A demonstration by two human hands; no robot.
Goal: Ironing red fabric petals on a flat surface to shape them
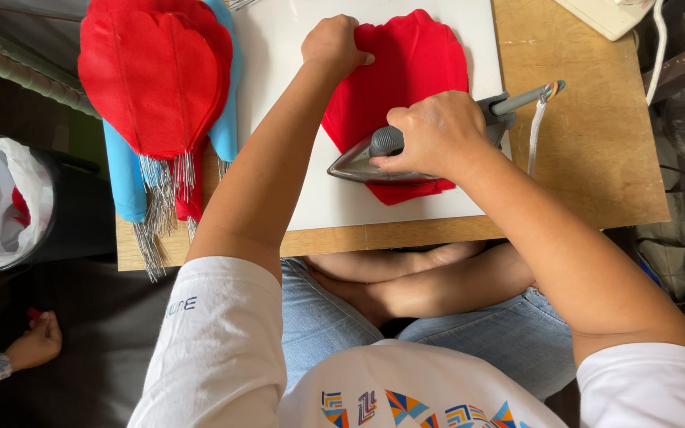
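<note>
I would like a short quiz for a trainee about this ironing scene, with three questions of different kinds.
1. True or false: the right hand grips the grey electric iron.
2. What does the left hand press on? A) red petal-shaped fabric piece B) stack of red and blue fabric shapes with silver fringe
3. Which surface lies under the pressed fabric?

Key: 1 true; 2 A; 3 the white board on the low wooden table.

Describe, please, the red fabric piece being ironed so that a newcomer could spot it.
On the wooden table lies a white board. The red piece lies flat on it, under the iron, unlike the red stack with silver fringe off to the side.
</note>
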